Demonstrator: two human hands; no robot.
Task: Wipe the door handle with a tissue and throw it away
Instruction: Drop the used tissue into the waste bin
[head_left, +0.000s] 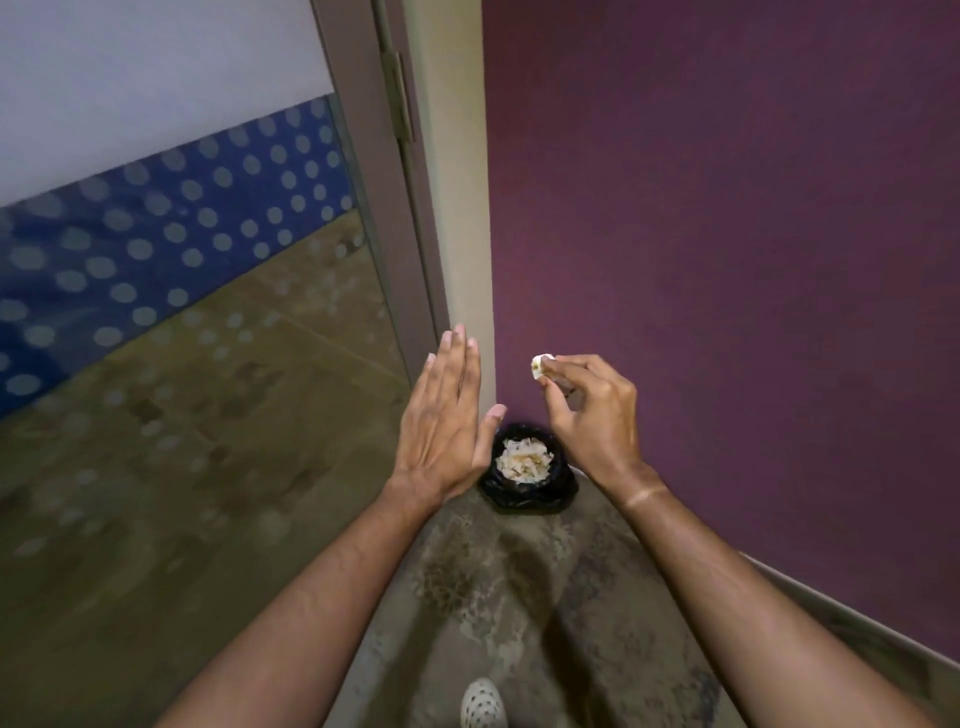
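Note:
My right hand (592, 410) pinches a small crumpled white tissue (540, 365) between thumb and fingertips, held in the air above and slightly right of a small bin. The bin (527, 467) is lined with a black bag and filled with used white tissues; it stands on the floor in the corner where the door frame meets the purple wall. My left hand (447, 415) is flat and empty, fingers together and pointing up, just left of the bin. No door handle is in view.
A glass door (182, 260) with a blue dotted band fills the left side, hinged on a brown frame (410, 218). The purple wall (727, 234) runs along the right. A mottled floor (519, 597) and the toe of a white shoe (482, 704) lie below.

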